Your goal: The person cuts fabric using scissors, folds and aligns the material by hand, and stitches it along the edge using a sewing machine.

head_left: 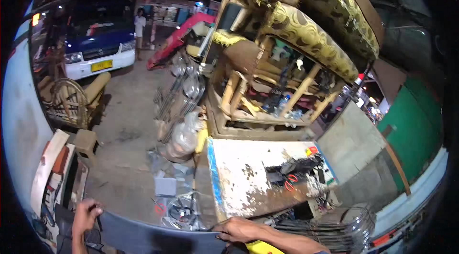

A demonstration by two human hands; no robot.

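Note:
A dark grey sheet of fabric or vinyl (153, 236) stretches across the bottom of the view, between my two hands. My right hand (239, 229) closes over its upper right edge, beside the near corner of the worktable. At the sheet's left end my left hand (86, 216) is raised with its fingers curled together; whatever they hold, if anything, is too small to make out. Something yellow (263, 247) shows under my right forearm. Red-handled scissors (158, 206) lie on the floor beyond the sheet, and another red-handled pair (290, 183) rests on the table.
The worn white worktable (239, 168) carries dark scraps and tools. Behind it stands a stripped sofa frame (267, 125) with patterned yellow cushions (311, 39). Metal stool frames (191, 86), a plastic stool (86, 143), a rattan chair (71, 101) and a parked van (100, 43) are left.

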